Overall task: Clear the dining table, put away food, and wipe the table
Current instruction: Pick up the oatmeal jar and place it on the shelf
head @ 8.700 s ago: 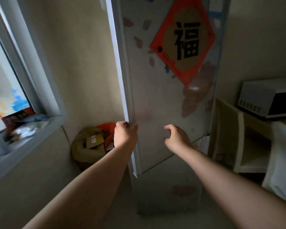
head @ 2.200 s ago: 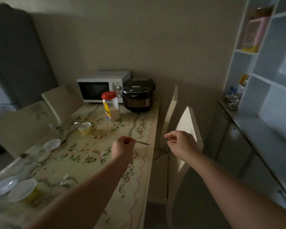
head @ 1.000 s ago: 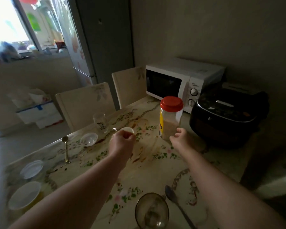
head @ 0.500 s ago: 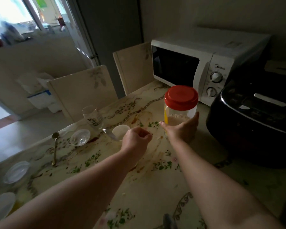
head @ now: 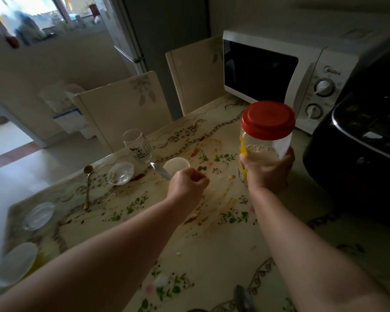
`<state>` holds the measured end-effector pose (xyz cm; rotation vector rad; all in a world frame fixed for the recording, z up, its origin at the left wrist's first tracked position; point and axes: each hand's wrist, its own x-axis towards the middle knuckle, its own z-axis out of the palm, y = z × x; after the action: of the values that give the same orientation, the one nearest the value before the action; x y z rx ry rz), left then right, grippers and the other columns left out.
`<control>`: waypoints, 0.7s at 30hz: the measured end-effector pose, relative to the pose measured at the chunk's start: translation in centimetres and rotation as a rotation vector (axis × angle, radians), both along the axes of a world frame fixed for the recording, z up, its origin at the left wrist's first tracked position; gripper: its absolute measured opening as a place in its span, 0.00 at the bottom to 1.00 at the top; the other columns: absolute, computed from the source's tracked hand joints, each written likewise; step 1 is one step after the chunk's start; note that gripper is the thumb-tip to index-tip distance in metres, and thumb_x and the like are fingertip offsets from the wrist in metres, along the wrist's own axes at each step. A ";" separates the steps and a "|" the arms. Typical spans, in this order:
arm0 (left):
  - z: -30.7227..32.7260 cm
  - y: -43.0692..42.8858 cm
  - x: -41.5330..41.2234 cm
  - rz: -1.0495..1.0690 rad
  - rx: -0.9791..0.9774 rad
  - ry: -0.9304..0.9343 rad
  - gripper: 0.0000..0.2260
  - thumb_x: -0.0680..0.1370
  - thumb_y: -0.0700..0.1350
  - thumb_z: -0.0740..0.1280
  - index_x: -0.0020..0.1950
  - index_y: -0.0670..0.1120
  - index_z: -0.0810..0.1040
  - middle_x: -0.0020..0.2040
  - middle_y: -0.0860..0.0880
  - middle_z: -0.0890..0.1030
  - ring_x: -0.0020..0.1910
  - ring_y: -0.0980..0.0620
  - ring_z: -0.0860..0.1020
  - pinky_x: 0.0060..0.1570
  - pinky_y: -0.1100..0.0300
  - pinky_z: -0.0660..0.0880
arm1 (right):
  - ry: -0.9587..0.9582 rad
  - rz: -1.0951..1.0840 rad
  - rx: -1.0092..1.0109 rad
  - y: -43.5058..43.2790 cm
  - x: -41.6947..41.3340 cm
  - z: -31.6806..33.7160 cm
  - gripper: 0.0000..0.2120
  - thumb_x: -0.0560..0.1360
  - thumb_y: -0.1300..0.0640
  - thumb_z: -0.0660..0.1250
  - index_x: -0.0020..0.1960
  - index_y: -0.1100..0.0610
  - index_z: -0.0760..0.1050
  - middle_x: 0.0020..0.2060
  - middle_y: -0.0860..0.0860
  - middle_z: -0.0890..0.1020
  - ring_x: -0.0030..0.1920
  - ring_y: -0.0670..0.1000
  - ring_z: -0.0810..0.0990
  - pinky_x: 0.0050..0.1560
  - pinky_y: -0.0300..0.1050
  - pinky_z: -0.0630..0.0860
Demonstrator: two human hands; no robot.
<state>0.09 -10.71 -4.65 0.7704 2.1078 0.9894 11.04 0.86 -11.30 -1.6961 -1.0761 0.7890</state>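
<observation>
Gripping the red-lidded jar (head: pixel 266 134) in the right hand (head: pixel 267 172); curling the left hand (head: pixel 188 184) into an empty fist beside the white cup (head: pixel 176 165).

dim room; daylight from window (head: pixel 32 10), blown out | edges blurred, wide-angle bend

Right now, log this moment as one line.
right hand grips red-lidded jar | left hand fisted beside white cup | table stained | glass bowl uncleared

Clear jar (head: pixel 265 143), red lid, upright, ~1/3 pale powder, above stained table (head: pixel 212 244).
</observation>
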 end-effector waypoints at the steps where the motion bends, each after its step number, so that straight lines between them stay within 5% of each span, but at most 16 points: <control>1: -0.1 -0.1 -0.1 0.002 -0.001 0.003 0.01 0.76 0.43 0.69 0.45 0.47 0.79 0.41 0.52 0.79 0.40 0.57 0.76 0.43 0.63 0.75 | 0.012 0.013 0.007 -0.2 0.4 0.0 0.53 0.55 0.41 0.80 0.74 0.50 0.58 0.70 0.52 0.69 0.68 0.56 0.71 0.65 0.54 0.69; 6: -0.2 -1.4 0.0 0.017 -0.008 -0.001 0.01 0.76 0.42 0.69 0.45 0.47 0.79 0.41 0.51 0.78 0.37 0.57 0.75 0.36 0.66 0.72 | 0.227 0.068 0.060 -2.5 3.0 1.4 0.48 0.58 0.42 0.80 0.71 0.51 0.63 0.64 0.51 0.74 0.63 0.54 0.74 0.54 0.42 0.69; 9: 0.5 -2.4 0.5 0.006 0.000 -0.002 0.02 0.77 0.43 0.68 0.48 0.46 0.79 0.42 0.50 0.78 0.36 0.57 0.74 0.34 0.67 0.71 | 0.375 0.146 0.066 -4.4 4.8 3.0 0.46 0.49 0.37 0.77 0.64 0.51 0.70 0.53 0.46 0.80 0.53 0.50 0.80 0.51 0.47 0.78; 13: 1.8 -4.5 1.0 0.001 0.041 0.024 0.08 0.76 0.48 0.69 0.52 0.47 0.78 0.49 0.47 0.80 0.43 0.51 0.77 0.45 0.56 0.78 | 0.615 0.445 -0.008 -7.3 7.8 4.7 0.37 0.52 0.48 0.80 0.59 0.52 0.74 0.49 0.48 0.83 0.47 0.43 0.84 0.45 0.43 0.81; 17: 4.2 -8.9 1.6 -0.074 0.085 -0.114 0.22 0.75 0.54 0.68 0.66 0.46 0.72 0.60 0.48 0.78 0.53 0.49 0.77 0.45 0.56 0.74 | 0.749 0.678 -0.145 -11.9 10.0 6.0 0.28 0.61 0.48 0.75 0.60 0.51 0.74 0.53 0.55 0.84 0.57 0.59 0.81 0.59 0.62 0.74; 21: 5.9 -14.1 1.8 -0.197 0.085 -0.254 0.24 0.77 0.59 0.61 0.69 0.49 0.70 0.65 0.46 0.76 0.56 0.51 0.75 0.51 0.52 0.72 | 0.762 0.700 -0.212 -17.0 10.3 7.6 0.43 0.54 0.39 0.79 0.64 0.53 0.72 0.60 0.63 0.78 0.60 0.68 0.76 0.62 0.69 0.68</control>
<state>1.86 -24.84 1.29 0.8300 1.7479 1.0160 21.29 -16.17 -3.68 -0.9713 -1.0334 1.8615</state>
